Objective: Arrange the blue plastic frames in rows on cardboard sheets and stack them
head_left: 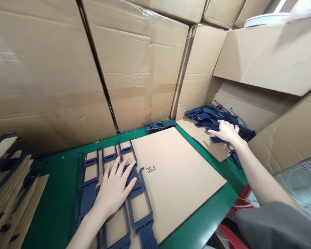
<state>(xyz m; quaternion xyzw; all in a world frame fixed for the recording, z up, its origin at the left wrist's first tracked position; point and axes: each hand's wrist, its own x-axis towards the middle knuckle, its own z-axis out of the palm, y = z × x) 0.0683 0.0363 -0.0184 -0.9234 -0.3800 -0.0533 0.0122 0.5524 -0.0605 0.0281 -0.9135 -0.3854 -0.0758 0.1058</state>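
Observation:
Dark blue plastic frame parts point(141, 188) lie in rows on the left part of a cardboard sheet point(176, 176) printed "FSC". My left hand point(114, 190) rests on them with its fingers spread, touching the parts beneath. My right hand point(228, 132) is stretched out to a loose heap of similar blue plastic parts point(206, 112) at the right. Its thumb stands apart from the slightly bent fingers, and no part shows between them. What lies under the palm is hidden.
Large cardboard boxes point(145, 69) wall off the back of the green table point(59, 207). A stack of cardboard sheets with blue parts point(12, 200) stands at the left. A few blue parts point(159, 126) lie by the back boxes. A cardboard flap point(269, 58) overhangs the heap.

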